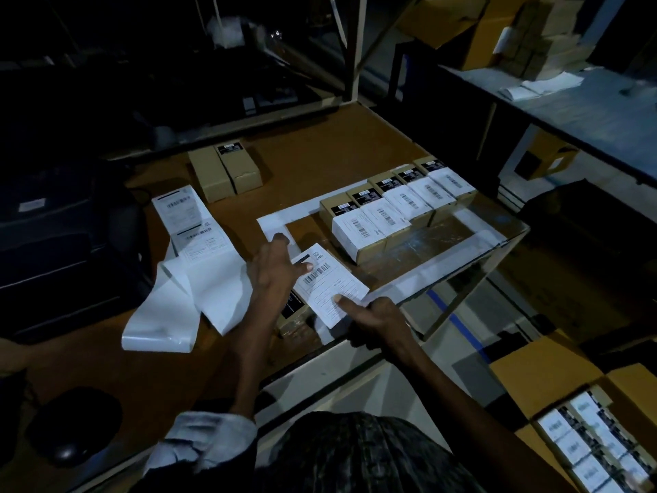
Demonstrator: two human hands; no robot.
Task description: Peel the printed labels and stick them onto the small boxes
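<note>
A row of labelled boxes (398, 204) runs toward the desk's (320, 154) right edge. Two boxes (224, 172) stand near its far edge, a label strip (192, 243) at the left. One box (295, 311) with a label (329, 284) on it sits at the near edge.

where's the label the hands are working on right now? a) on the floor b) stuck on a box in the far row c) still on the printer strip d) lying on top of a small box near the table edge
d: the label lies on a small box by the near table edge, with the left hand and right hand each pressing a fingertip on it.
</note>
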